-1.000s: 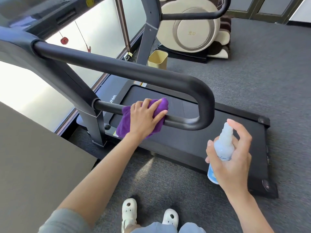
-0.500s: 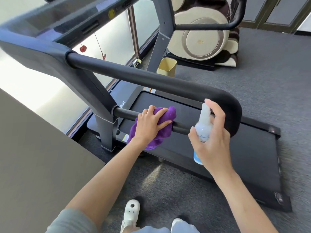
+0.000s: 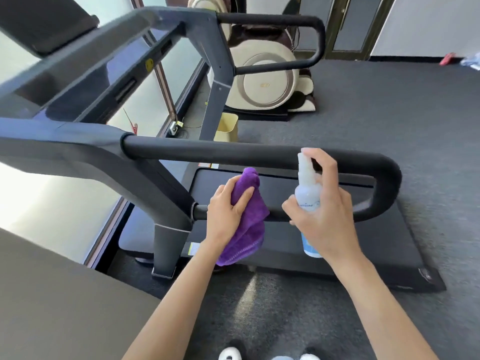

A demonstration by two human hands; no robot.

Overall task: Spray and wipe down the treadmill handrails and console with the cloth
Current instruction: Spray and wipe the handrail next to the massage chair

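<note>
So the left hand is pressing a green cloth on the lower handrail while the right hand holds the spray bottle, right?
Not quite: the head view shows the cloth is purple, not green. The left hand presses it on the lower handrail, and the right hand holds the spray bottle.

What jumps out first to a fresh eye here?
The bright purple microfibre cloth, pressed by the left hand onto the lower black treadmill handrail. Beside it, the right hand holds a translucent white spray bottle upright before the padded upper rail.
</note>
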